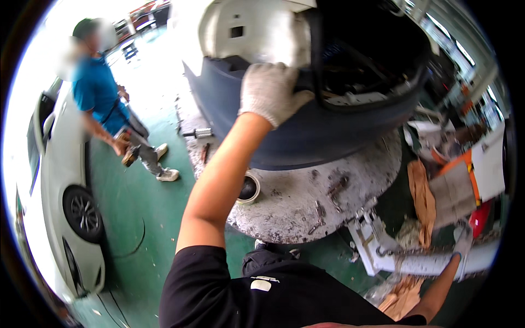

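Observation:
My left hand [272, 93], in a pale knitted glove, is closed over the top edge of a dark car bumper [284, 139], next to the open rear of a white car body [246, 30]. The thumb points right along the rim and the fingertips are hidden. Far out at the lower right, my right hand [462, 240], also gloved, rests by a thick white metal beam [424, 264] with a chain [437, 250] along it. It is too small and blurred there to make out its fingers.
Below the bumper, a scuffed metal platform [273, 216] carries a round tub [249, 189] and clamp-like tools [319, 218]. A person in a blue shirt [98, 87] stands left, holding something, near a white car [65, 164]. Brown paper [420, 199] and panels lie at right.

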Demonstrator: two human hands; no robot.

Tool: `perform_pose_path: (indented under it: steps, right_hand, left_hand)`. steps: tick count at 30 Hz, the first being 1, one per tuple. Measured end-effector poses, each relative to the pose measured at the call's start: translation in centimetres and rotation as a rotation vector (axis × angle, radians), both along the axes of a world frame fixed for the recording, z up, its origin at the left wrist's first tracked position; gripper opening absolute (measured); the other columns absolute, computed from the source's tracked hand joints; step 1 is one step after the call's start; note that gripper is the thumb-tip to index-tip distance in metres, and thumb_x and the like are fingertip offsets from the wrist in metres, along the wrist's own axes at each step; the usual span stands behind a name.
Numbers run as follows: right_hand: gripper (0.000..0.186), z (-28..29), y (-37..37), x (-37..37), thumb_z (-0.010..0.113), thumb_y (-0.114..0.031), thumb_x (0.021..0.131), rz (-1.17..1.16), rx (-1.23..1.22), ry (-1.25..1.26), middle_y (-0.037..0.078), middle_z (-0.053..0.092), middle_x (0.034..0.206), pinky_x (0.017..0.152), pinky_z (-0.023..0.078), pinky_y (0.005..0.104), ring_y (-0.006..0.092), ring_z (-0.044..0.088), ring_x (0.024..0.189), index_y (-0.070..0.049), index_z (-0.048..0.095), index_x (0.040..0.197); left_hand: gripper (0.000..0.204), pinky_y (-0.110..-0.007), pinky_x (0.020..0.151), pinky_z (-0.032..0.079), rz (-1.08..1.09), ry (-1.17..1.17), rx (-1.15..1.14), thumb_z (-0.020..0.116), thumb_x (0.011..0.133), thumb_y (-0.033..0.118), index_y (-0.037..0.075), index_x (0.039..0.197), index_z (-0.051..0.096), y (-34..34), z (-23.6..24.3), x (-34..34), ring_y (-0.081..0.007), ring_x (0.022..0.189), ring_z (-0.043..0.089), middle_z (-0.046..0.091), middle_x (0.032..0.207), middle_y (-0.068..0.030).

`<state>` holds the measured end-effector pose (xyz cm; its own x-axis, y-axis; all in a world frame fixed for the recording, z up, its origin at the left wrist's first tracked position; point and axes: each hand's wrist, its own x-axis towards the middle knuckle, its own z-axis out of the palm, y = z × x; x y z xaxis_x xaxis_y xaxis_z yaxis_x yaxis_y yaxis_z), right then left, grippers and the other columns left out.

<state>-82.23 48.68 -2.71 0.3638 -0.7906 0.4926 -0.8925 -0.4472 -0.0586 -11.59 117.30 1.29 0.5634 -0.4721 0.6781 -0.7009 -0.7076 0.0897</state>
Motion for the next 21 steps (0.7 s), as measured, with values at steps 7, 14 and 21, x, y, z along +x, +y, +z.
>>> perform_pose_path:
  steps: [7,14,21]
  right_hand:
    - [0.067,-2.2,0.7,9.3,0.047,-0.057,0.109,-0.358,0.092,0.373,0.017,0.055,0.165,0.12,0.044,0.0526,0.0417,0.055,0.147,-0.017,0.055,0.162]
    - [0.062,-3.0,-10.7,2.9,0.054,-0.052,0.106,-0.219,-0.28,0.459,0.023,0.06,0.157,0.117,0.046,0.0564,0.0457,0.059,0.139,-0.012,0.063,0.153]
    - [0.073,1.8,-6.9,4.7,0.061,-0.049,0.105,-0.16,0.025,0.572,0.028,0.053,0.163,0.127,0.037,0.05,0.043,0.049,0.152,0.002,0.055,0.157]
  left_hand:
    - [0.061,-0.047,0.105,0.049,0.135,0.08,0.032,0.076,0.087,0.066,0.012,0.114,0.081,0.5,1.4,-1.8,-0.0303,0.115,0.071,0.078,0.111,-0.0121]
    - [0.073,-0.05,0.125,0.032,0.297,0.119,-0.053,0.075,0.086,0.07,0.009,0.126,0.078,-2.7,0.0,-4.0,-0.0314,0.132,0.063,0.075,0.126,-0.0145]
    - [0.069,-0.049,0.108,0.051,0.383,0.173,0.06,0.082,0.08,0.069,0.009,0.114,0.083,-4.1,2.0,-5.7,-0.0338,0.112,0.074,0.079,0.113,-0.0161]
